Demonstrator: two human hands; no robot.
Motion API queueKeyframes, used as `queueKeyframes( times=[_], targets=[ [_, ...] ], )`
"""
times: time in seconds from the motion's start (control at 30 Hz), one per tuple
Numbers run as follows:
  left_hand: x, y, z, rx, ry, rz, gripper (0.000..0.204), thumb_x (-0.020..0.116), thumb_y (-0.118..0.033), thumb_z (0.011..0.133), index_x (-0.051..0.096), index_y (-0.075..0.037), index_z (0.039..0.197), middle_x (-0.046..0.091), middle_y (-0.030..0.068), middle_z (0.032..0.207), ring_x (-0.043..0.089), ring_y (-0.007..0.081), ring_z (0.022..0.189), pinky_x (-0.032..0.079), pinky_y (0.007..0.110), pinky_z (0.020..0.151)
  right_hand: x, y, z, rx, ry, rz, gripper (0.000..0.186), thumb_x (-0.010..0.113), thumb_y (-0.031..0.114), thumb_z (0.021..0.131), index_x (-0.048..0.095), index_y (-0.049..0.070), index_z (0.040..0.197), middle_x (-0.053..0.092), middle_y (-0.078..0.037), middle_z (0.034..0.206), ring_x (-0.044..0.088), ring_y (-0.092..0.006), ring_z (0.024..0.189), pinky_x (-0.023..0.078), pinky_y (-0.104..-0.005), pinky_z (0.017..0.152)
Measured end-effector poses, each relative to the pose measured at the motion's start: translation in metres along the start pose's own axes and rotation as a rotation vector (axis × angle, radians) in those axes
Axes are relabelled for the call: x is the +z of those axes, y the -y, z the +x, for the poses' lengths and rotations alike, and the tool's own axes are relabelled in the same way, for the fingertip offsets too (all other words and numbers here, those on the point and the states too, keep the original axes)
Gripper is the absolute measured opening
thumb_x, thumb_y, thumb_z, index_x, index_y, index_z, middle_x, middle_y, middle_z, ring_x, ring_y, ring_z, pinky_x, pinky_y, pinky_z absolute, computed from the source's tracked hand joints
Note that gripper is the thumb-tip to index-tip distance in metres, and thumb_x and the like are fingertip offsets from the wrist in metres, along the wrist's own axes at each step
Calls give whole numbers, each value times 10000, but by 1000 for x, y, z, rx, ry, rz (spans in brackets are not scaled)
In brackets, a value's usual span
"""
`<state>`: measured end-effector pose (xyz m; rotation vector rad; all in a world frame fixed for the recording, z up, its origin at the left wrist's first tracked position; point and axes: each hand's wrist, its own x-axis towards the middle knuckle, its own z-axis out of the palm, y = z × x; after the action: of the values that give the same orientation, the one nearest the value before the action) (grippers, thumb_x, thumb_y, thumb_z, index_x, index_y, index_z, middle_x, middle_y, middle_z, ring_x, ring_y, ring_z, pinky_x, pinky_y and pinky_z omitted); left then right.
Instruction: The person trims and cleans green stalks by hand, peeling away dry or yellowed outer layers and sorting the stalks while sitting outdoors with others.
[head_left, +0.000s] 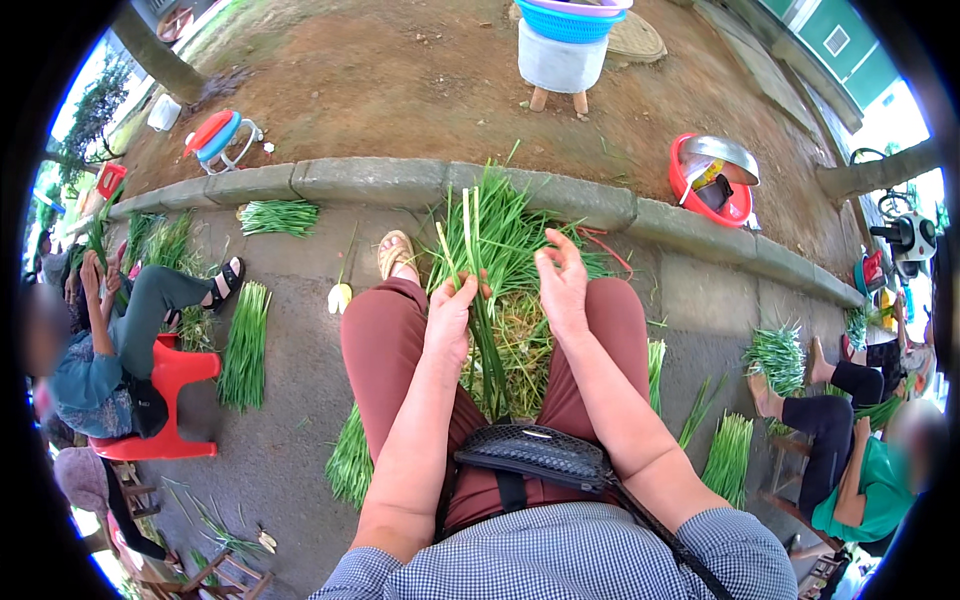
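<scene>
My left hand [455,300] is closed around a few long green chive stalks [488,350], their pale ends pointing up and away from me. To its right, my right hand [563,280] is raised with curled fingers, thumb and forefinger close together. A thin green strand seems to reach these fingertips, but what they pinch is too small to make out. Beyond and below both hands, a large heap of chives [510,215] lies on the ground against the kerb. Yellowish trimmed leaves [520,335] are piled between my knees.
Chive bundles [245,345] lie on the pavement to both sides. A stone kerb [370,183] crosses ahead, with a red basin [735,205] behind it. One person sits on a red chair [185,370] at left; another, in a green top [865,500], sits at right.
</scene>
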<state>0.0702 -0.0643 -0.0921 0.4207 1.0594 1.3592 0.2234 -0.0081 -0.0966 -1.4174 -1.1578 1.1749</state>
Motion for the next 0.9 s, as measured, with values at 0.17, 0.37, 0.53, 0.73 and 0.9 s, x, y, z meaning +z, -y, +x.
queueKeyframes(
  times=[0.17, 0.37, 0.53, 0.73, 0.9],
  targets=[
    [10, -7, -6, -48, 81, -120, 203, 493, -136, 919, 553, 2, 1056, 596, 63, 854, 558, 145, 733, 460, 262, 675, 1, 27, 10, -193, 182, 260, 285, 537, 151, 903, 525, 11, 1151, 588, -60, 1061, 546, -121, 979, 446, -241, 769],
    [16, -6, -9, -67, 120, -124, 260, 499, -202, 928, 544, -18, 1106, 589, 44, 791, 521, 116, 658, 435, 229, 614, 12, 25, 19, -197, 395, 202, 292, 669, 101, 803, 586, -4, 1063, 639, -62, 952, 605, -123, 827, 481, -243, 689],
    [17, -9, -10, -67, 102, -153, 278, 541, -247, 912, 506, -66, 1120, 562, 32, 750, 485, 92, 586, 388, 198, 514, 12, 23, 16, -290, 241, -59, 171, 693, 98, 773, 649, -17, 891, 648, -60, 810, 595, -101, 711, 472, -228, 643],
    [14, -5, -8, -53, 68, -127, 207, 591, -176, 875, 537, -95, 1058, 606, 60, 793, 530, 105, 604, 425, 208, 529, 11, 16, 18, -182, 291, 114, 160, 669, 110, 795, 646, -20, 886, 638, -49, 805, 575, -98, 718, 463, -237, 646],
    [12, -1, -6, -9, 16, -105, 161, 627, -80, 835, 570, -61, 984, 620, 33, 826, 576, 107, 713, 448, 217, 625, 16, 16, 18, -223, 321, 162, 191, 680, 151, 788, 642, -20, 865, 617, -48, 842, 565, -108, 744, 453, -246, 627]
  ],
)
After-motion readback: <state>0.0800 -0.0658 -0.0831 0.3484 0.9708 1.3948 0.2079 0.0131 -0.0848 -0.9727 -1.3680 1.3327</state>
